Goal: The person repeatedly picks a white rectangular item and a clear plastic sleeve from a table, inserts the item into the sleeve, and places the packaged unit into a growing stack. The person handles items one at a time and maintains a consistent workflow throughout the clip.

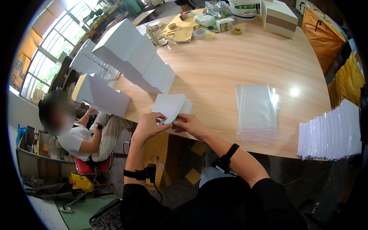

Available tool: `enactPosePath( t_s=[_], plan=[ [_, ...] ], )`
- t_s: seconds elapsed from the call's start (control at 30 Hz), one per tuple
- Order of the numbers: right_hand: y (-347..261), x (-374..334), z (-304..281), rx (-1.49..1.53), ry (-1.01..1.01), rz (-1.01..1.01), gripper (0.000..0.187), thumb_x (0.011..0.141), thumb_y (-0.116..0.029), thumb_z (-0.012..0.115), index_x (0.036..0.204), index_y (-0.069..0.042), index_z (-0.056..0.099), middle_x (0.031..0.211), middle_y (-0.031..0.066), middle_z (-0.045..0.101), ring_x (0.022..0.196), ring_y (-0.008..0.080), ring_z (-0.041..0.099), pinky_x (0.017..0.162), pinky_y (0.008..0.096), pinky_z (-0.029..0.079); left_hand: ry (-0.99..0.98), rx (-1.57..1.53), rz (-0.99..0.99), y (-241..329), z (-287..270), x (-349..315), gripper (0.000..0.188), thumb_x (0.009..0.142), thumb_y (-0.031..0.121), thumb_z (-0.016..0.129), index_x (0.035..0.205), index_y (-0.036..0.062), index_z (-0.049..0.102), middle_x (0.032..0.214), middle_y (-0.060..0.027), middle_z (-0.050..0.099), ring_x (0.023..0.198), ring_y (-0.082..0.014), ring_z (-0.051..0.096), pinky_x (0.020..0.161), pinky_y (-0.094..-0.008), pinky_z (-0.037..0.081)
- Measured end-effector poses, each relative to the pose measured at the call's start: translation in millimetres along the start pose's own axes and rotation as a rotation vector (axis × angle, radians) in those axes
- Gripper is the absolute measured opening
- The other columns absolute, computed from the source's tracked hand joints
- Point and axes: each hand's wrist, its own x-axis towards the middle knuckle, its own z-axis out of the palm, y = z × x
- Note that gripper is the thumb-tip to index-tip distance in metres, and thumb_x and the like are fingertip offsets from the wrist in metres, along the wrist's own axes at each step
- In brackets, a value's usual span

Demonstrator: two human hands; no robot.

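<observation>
Near the front edge of the wooden table (291, 57), both my hands are on a small stack of white paper sheets (168, 104). My left hand (148, 125) grips its near left corner, with thumb and fingers closed on the sheets. The fingers of my right hand (188, 125) pinch the near right edge; part of the stack behind it sits slightly offset. Just beyond rise tall stacks of white paper blocks (132, 53). To the right lies a flat pile of clear plastic bags (256, 107).
A row of filled clear bags (329, 132) stands at the right edge. Tape rolls, yellow paper (183, 33), a white bucket (244, 8) and a box (279, 19) occupy the far side. At the left, a seated person (82, 138) is beside another white stack (102, 94).
</observation>
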Motion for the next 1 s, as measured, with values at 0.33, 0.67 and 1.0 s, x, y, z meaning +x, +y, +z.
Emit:
enactPosePath(
  t_s=[0.33,0.67,1.0],
  plan=[
    [4.7,1.4,-7.4,-0.005,0.048,0.063,0.033,0.097,-0.014,0.062,0.124,0.004,0.057,0.1,0.0102,0.068,0.086,0.019,0.069,0.079,0.0337,0.059,0.018,0.003,-0.025,-1.0,2.9,5.9,0.045,0.07,0.03,0.08,0.102,-0.0007,0.072,0.092,-0.017,0.073,0.084,-0.0258,0.071,0.077,-0.0347,0.056],
    [-31.1,17.6,9.2,0.243,0.333,0.21,0.064,0.089,-0.044,0.073,0.127,0.004,0.053,0.105,0.0177,0.066,0.088,0.0297,0.07,0.074,0.0497,0.058,0.001,-0.057,-0.044,-1.3,-3.8,3.9,0.045,0.072,0.026,0.079,0.105,-0.0039,0.07,0.094,-0.0161,0.074,0.087,-0.0213,0.073,0.076,-0.0311,0.057],
    [-29.1,56.0,4.8,0.152,0.209,0.096,0.045,0.091,-0.013,0.069,0.131,-0.001,0.052,0.119,0.0125,0.063,0.099,0.0289,0.066,0.073,0.0454,0.06,0.175,0.385,0.035,22.1,11.1,-23.5,0.063,0.071,0.048,0.081,0.113,0.003,0.065,0.119,-0.0198,0.063,0.108,-0.0365,0.062,0.092,-0.0414,0.051]
  ],
)
